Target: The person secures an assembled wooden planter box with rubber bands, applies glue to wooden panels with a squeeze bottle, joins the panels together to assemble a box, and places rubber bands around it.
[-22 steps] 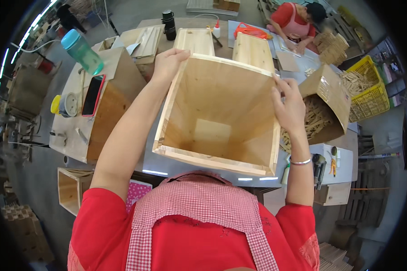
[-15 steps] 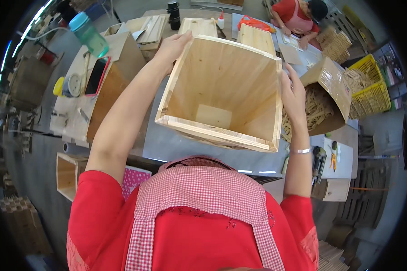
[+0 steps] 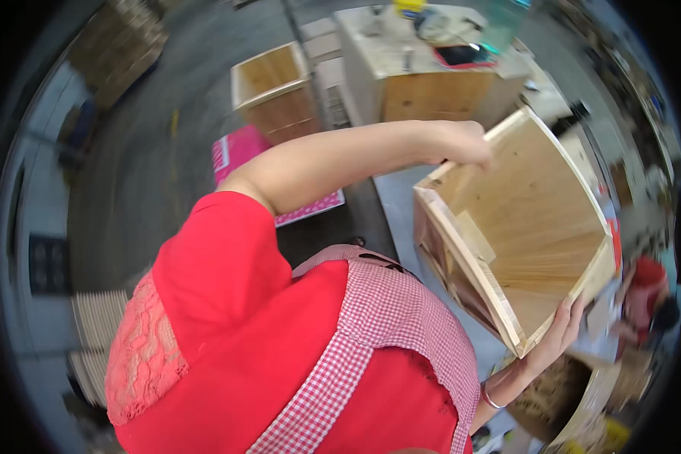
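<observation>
A wooden box, its mouth facing me, is tilted between my two hands above the grey table. My left hand grips the rim at the box's upper left, the fingers curled over the edge and slightly blurred. At the lower right corner, my right hand supports the outer wall with its fingers laid along it. A small pale patch shows on the inside of the box.
Another open wooden box stands left of the table beside a pink package. A wooden-sided bench holds a phone and a teal bottle. A cardboard box sits lower right; a co-worker is at far right.
My view has swung to the left, so the table and co-worker now appear further right. The wooden box has tilted in my hands, and both hands still hold it.
</observation>
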`<action>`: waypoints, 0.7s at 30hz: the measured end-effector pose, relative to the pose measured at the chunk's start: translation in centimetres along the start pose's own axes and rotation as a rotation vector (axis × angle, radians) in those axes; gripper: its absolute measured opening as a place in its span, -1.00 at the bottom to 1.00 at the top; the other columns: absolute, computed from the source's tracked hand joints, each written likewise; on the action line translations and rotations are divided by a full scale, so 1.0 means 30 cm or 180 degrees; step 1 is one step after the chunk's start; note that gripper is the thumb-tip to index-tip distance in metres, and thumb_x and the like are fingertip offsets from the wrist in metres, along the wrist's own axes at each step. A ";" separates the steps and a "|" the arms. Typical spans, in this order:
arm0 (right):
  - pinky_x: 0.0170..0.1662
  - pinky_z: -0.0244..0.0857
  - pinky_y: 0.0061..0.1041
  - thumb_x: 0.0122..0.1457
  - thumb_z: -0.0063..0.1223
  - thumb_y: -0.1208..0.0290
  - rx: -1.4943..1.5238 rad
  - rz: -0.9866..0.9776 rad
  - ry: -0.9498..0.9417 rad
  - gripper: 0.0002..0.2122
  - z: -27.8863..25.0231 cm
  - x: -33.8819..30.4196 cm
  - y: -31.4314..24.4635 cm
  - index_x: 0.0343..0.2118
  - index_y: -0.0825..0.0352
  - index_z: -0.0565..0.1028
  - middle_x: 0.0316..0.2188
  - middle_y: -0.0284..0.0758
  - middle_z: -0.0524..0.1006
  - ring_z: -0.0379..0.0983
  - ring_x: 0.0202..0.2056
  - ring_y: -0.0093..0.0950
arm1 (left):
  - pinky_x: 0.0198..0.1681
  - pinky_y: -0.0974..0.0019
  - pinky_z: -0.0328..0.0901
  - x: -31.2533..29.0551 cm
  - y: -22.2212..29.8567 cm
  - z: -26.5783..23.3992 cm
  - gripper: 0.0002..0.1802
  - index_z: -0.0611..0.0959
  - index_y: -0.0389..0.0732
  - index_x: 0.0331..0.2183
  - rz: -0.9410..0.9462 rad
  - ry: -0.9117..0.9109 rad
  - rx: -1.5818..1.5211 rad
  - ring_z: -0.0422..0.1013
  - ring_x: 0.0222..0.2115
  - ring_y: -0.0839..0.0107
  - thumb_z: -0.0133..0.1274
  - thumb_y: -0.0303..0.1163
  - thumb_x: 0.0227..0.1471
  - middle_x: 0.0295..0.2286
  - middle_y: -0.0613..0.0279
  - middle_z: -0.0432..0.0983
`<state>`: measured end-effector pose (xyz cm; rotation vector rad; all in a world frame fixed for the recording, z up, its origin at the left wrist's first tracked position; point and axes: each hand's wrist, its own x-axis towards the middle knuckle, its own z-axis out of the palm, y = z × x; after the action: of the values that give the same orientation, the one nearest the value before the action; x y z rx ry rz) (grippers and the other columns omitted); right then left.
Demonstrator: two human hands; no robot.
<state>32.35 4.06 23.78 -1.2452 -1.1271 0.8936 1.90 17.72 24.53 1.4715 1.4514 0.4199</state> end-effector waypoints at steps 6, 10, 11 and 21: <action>0.16 0.18 -0.49 0.34 -0.17 0.43 -0.0175 -0.0608 -0.2024 -0.52 0.396 0.010 -0.041 0.25 0.56 0.17 0.18 -0.13 0.34 0.32 0.10 -0.44 | -0.18 0.29 0.42 -0.637 -0.377 -0.199 -0.53 0.60 -0.39 -0.14 -0.0726 0.1118 -0.1350 0.52 -0.28 0.34 0.16 -0.36 -0.14 -0.28 0.10 0.57; -0.14 0.37 -0.41 0.29 -0.11 0.41 -0.0403 -0.1078 -0.3464 -0.49 0.759 -0.065 -0.057 0.26 0.50 0.16 -0.20 0.00 0.55 0.51 -0.24 -0.40 | -0.03 0.25 0.40 -1.020 -0.598 -0.167 -0.43 0.48 -0.38 0.02 -0.1292 0.1859 -0.2510 0.48 -0.16 0.33 0.06 -0.51 -0.12 -0.12 0.08 0.52; -0.16 0.37 -0.34 0.29 -0.12 0.39 -0.0308 -0.1291 -0.3632 -0.50 0.859 -0.093 -0.044 0.24 0.52 0.16 -0.26 0.07 0.54 0.54 -0.27 -0.25 | -0.02 0.26 0.41 -1.092 -0.640 -0.147 -0.45 0.48 -0.39 0.01 -0.1288 0.2127 -0.2703 0.49 -0.15 0.33 0.04 -0.54 -0.12 -0.13 0.08 0.52; -0.23 0.38 -0.39 0.24 -0.02 0.43 -0.0629 -0.1812 -0.4076 -0.67 1.361 -0.120 0.532 0.03 0.47 0.45 -0.41 -0.05 0.54 0.48 -0.41 -0.25 | 0.02 -0.12 0.41 -1.349 -1.297 -0.130 -0.43 0.35 -0.42 0.06 -0.1828 0.4475 -0.4450 0.43 -0.04 0.02 -0.07 -0.62 -0.08 -0.05 -0.09 0.41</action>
<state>-6.93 13.04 6.12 -0.2966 -2.4536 1.1358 -31.89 -25.00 10.33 -0.5841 1.7007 1.7902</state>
